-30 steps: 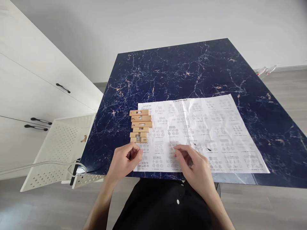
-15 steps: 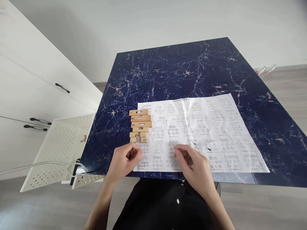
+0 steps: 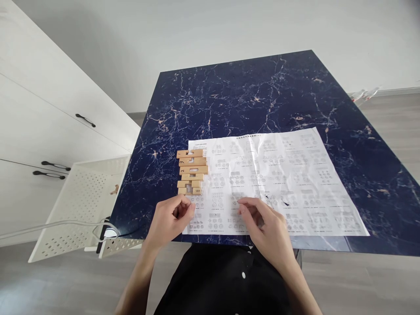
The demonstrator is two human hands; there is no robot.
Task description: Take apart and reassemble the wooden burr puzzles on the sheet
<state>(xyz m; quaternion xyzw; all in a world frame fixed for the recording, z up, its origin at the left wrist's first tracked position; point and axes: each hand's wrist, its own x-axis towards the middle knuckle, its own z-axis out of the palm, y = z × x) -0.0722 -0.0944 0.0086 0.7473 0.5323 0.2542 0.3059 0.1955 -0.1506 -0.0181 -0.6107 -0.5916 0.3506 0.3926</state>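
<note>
My left hand (image 3: 173,218) rests at the lower left of a printed paper sheet (image 3: 226,186), fingers curled and thumb tip close to the index finger. Nothing shows in it. Just beyond its knuckles, a column of notched wooden puzzle pieces (image 3: 201,169) lies across the sheet's left edge, several bearing handwritten numbers. They lie close together, one behind another. On the sheet's lower middle is my right hand (image 3: 267,227), also curled, with thumb and index tips nearly meeting and no object visible between them. Small printed diagrams in rows cover the creased sheet.
The dark blue marble-patterned table (image 3: 229,100) extends away to a pale wall. At its left stands a white perforated basket (image 3: 75,205) with a cable (image 3: 59,224) across it. White cabinets (image 3: 49,109) with black handles are farther left.
</note>
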